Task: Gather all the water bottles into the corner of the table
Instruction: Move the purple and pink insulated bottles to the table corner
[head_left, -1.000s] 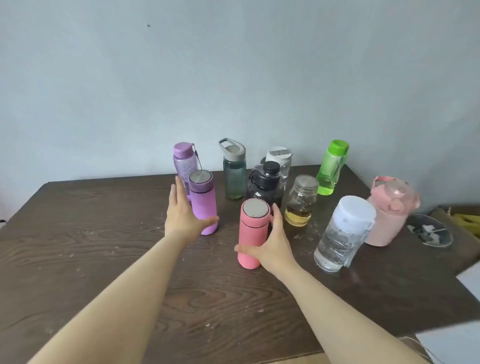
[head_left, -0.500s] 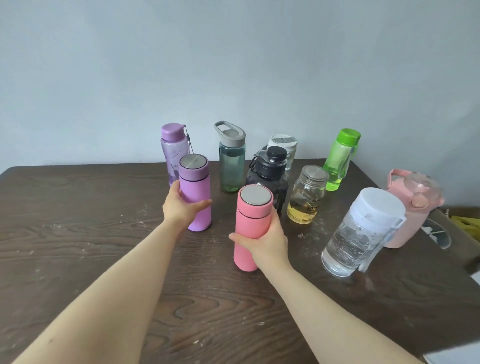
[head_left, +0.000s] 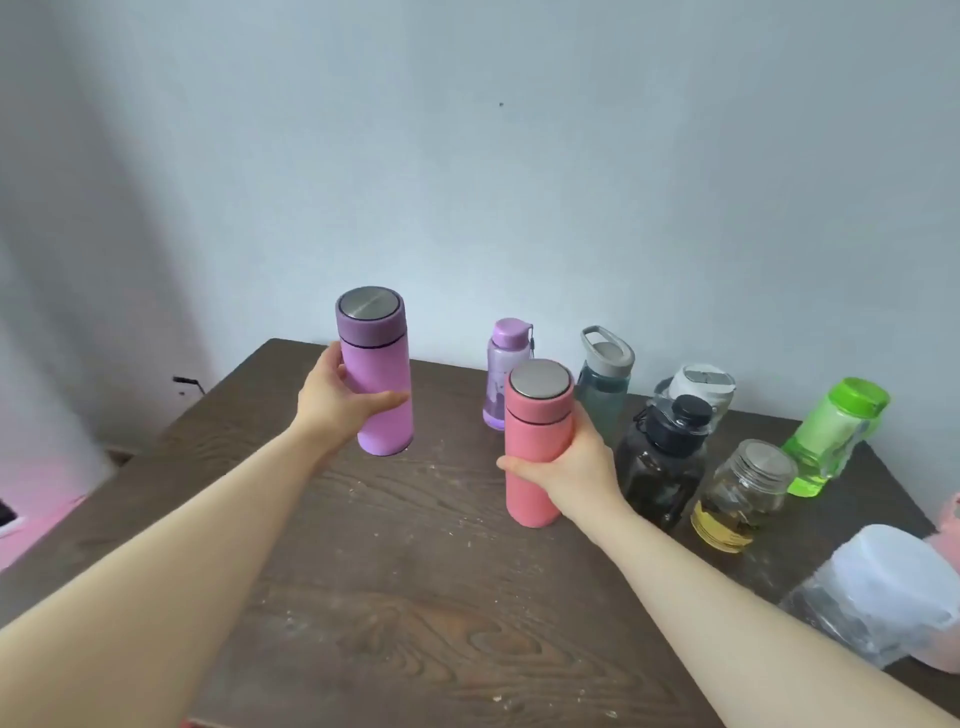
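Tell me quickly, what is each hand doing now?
Left hand: closed on the purple flask.
Right hand: closed on the pink flask.

Soft even daylight, faint shadows, slight blur, wide-angle edge distortion.

On the dark wooden worktop (head_left: 415, 597), the purple steel-capped flask (head_left: 376, 374) is at 11 o'clock in the left hand (head_left: 337, 402); the pink steel-capped flask (head_left: 537, 441) is at 1 o'clock in the right hand (head_left: 576, 467). Behind the pink flask stands a translucent lilac bottle (head_left: 506, 374). From 1 to 3 o'clock cluster the grey-lidded teal bottle (head_left: 605, 384), black jug (head_left: 662, 462) and glass jar (head_left: 740, 496).
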